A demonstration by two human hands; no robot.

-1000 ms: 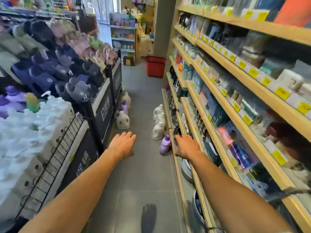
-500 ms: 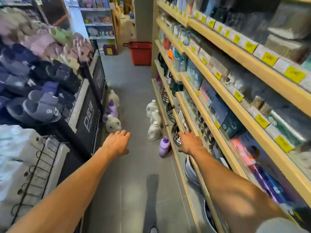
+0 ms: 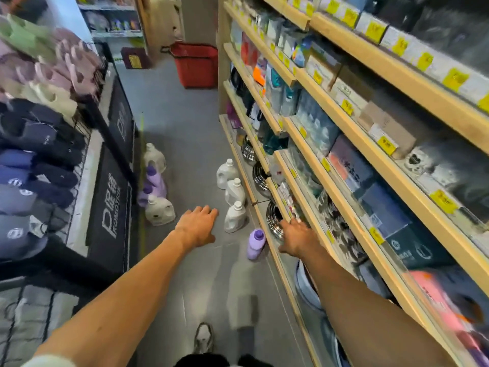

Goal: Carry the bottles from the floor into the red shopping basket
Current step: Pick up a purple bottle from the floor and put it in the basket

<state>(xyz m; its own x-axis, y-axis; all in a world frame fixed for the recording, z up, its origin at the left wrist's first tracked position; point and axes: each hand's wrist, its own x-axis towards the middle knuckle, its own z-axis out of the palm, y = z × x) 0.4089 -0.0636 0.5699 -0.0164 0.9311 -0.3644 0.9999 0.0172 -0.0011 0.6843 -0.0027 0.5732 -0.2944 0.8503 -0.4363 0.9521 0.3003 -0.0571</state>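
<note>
Seven bottles stand on the grey floor [image 3: 185, 133], all well short of the red shopping basket [image 3: 197, 65], which sits far up the aisle against the end of the wooden shelving [image 3: 267, 165]; taking that shelving as the landmark, three white jugs [image 3: 227, 174] [image 3: 234, 191] [image 3: 235, 217] line up just beside its foot, with a small purple bottle [image 3: 255, 244] nearest the person, touching or almost touching the bottom edge; across the aisle from it, against a dark display stand [image 3: 116, 181], sit two more white jugs [image 3: 154, 158] [image 3: 159, 211] and a purple one [image 3: 153, 185] between them. Both hands are empty; the left hand [image 3: 197, 227] hovers over the mid-aisle floor with fingers spread, and the right hand [image 3: 295, 235] reaches along the low shelf edge, fingers loosely apart, closed on nothing. The jugs look like rigid moulded plastic, probably smooth and, if full, heavy; the built-in handle or the neck under the cap seems the safest hold; the purple bottle is slim enough to wrap around its body. Room is narrow: shelving one side, stand the other, with steel bowls [image 3: 274, 217] on the lowest shelf close to the right hand; the middle lane toward the basket appears open.
</note>
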